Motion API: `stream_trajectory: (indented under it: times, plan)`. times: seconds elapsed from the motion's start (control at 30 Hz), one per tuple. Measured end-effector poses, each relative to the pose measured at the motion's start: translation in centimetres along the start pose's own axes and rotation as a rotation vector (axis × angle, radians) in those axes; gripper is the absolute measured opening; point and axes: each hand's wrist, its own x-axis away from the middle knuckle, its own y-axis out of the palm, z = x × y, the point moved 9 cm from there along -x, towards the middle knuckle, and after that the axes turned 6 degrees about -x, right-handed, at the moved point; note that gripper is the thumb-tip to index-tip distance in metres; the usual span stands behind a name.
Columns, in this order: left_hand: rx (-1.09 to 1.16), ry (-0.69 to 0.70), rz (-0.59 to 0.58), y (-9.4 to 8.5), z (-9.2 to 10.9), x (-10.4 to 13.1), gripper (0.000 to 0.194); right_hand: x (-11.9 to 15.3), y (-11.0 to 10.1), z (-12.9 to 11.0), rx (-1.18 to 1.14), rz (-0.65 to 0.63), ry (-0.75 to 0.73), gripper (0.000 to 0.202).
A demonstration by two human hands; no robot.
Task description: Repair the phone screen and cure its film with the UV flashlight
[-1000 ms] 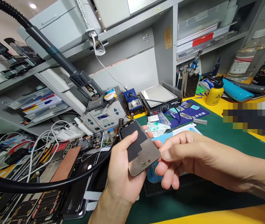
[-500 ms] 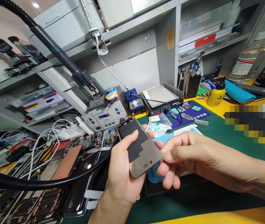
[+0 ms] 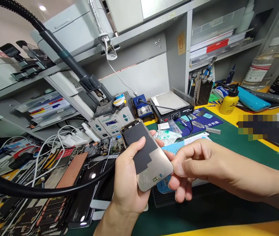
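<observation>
My left hand [image 3: 129,177] is wrapped round a phone screen [image 3: 143,157], thumb on its back and fingers along the far side. The back faces me, a bare metal plate with a stepped black patch; its small contacts lie near the bottom edge. At the lower right corner of the screen, my right hand [image 3: 195,167] pinches with thumb and index finger, the other fingers curled below. Whether a thin film is also between those fingertips cannot be seen. Beneath the hands lies a blue and white packet [image 3: 164,185] on a black perforated pad [image 3: 165,199].
Phone parts [image 3: 73,170] crowd the left side under a thick black hose [image 3: 56,193]. Behind stand a soldering station [image 3: 111,124] and a hot plate [image 3: 171,104]. A yellow bottle [image 3: 229,102] and a clear bottle [image 3: 263,65] stand at right. The green mat [image 3: 247,144] covers the bench.
The phone screen has tilted slightly, and its metal plate catches more light. Both hands keep their hold, the right one shifting very little. The whole view has moved slightly.
</observation>
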Motion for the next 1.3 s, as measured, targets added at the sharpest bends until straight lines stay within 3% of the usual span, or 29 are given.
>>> stream_trajectory:
  times: [0.33, 0.67, 0.87, 1.0, 1.1, 1.2, 1.3]
  plan:
    - [-0.027, 0.042, -0.061, 0.3, 0.5, 0.3, 0.030, 0.1, 0.2, -0.3, 0.012, 0.009, 0.005, 0.021]
    - [0.041, -0.001, -0.041, 0.4, 0.2, 0.3, 0.038, 0.1, 0.1, -0.2, 0.015, 0.003, 0.001, 0.021]
    - [0.039, -0.004, -0.072, 0.5, 0.2, 0.1, 0.039, 0.4, -0.2, -0.9, 0.129, 0.040, -0.052, 0.025]
    - [0.004, 0.042, -0.073, 0.5, 0.6, 0.0, 0.035, 1.0, -1.0, -2.0, 0.467, 0.191, -0.220, 0.022]
    - [0.010, 0.053, -0.088, 0.6, 0.6, 0.1, 0.032, 2.2, -0.9, -3.9, 0.856, 0.343, -0.534, 0.013]
    - [0.034, 0.045, -0.066, 0.4, 0.5, 0.1, 0.033, 3.3, 0.5, -4.7, 1.137, 0.360, -0.843, 0.028]
    - [0.039, 0.019, -0.020, 0.2, 0.1, 0.2, 0.033, 3.4, 1.2, -4.6, 1.346, 0.398, -0.941, 0.029]
